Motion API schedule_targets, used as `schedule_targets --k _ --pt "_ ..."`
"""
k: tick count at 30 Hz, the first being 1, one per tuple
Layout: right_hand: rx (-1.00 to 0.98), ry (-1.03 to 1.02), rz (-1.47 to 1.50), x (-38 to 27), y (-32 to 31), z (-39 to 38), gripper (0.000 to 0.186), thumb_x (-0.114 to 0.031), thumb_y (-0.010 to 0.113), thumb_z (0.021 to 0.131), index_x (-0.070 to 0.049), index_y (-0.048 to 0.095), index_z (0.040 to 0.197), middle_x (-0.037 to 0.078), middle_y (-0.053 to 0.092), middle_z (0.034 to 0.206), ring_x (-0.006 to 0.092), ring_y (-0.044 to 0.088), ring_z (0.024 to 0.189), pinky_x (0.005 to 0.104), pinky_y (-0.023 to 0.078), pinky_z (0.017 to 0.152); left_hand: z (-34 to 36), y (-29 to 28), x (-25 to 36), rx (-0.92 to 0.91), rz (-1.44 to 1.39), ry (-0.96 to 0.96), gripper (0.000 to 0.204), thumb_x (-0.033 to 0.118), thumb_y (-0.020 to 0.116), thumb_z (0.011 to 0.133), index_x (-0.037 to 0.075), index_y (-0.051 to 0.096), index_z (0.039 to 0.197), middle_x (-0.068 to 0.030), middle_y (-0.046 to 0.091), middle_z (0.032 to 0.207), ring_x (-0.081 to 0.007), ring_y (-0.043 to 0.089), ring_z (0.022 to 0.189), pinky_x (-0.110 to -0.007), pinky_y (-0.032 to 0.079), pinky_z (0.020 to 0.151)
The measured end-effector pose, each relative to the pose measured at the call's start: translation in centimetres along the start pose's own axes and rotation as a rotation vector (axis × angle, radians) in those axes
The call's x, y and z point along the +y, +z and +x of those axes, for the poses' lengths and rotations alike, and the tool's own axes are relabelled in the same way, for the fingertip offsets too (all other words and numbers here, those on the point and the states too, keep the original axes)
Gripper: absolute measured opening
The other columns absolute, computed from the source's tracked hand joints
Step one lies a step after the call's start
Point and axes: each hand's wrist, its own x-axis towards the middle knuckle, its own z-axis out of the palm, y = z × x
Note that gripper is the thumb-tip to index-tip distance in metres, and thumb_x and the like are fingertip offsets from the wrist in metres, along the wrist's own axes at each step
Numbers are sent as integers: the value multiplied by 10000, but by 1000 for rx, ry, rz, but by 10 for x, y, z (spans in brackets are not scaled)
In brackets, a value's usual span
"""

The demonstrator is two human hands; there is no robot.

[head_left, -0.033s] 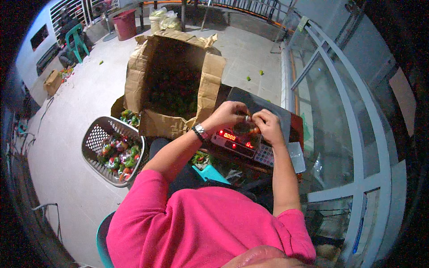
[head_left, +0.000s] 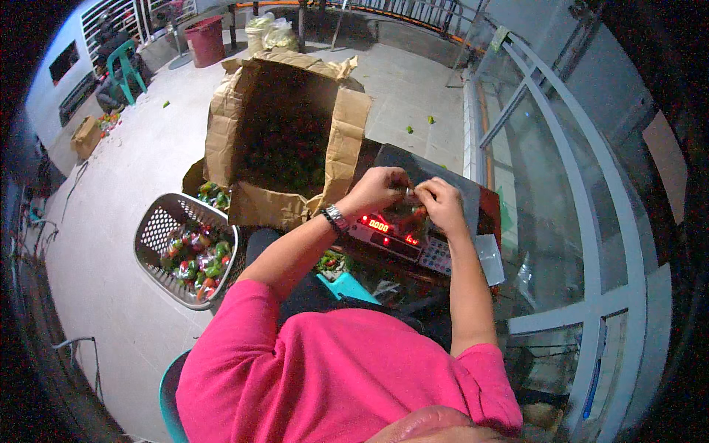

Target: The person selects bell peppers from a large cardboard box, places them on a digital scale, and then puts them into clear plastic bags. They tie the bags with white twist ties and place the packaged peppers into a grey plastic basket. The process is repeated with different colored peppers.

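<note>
Over a digital scale [head_left: 402, 240] with red lit digits, my left hand [head_left: 380, 188] and my right hand [head_left: 441, 204] meet, fingers pinched close together. Between them they hold the top of a small clear plastic bag [head_left: 408, 214], with something dark and reddish inside that is too blurred to name. A wristwatch and a dark band circle my left wrist. To the left of the scale stands a large open brown paper sack [head_left: 347, 136], its shadowed inside holding dark green and reddish produce.
A grey-brown plastic basket [head_left: 151, 221] at left holds clear bags of red and green peppers [head_left: 203, 258]. A turquoise tray [head_left: 346, 286] lies below the scale. At right stands a glass panel with a metal frame [head_left: 550, 321]. A red bucket [head_left: 205, 43] and green chair [head_left: 127, 70] are far back.
My hands have shifted slightly at the bag's top, and the bag's reddish contents now show more plainly below my fingers. Nothing else has visibly moved.
</note>
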Motion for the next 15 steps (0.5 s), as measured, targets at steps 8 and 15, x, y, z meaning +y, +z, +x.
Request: schedule_targets --k 8,15 --pt "69 441 -141 85 52 27 148 -83 508 695 10 594 772 138 573 691 244 558 659 335 427 590 46 33 -65 159 314 -86 173 171 568 670 15 600 737 -165 589 659 -309 579 611 -369 448 562" --pt "85 530 197 84 68 19 218 -10 469 675 15 601 847 102 609 786 175 561 726 293 428 687 66 51 -152 -80 702 147 132 182 488 765 67 554 763 -134 569 643 -278 575 600 -365 445 499"
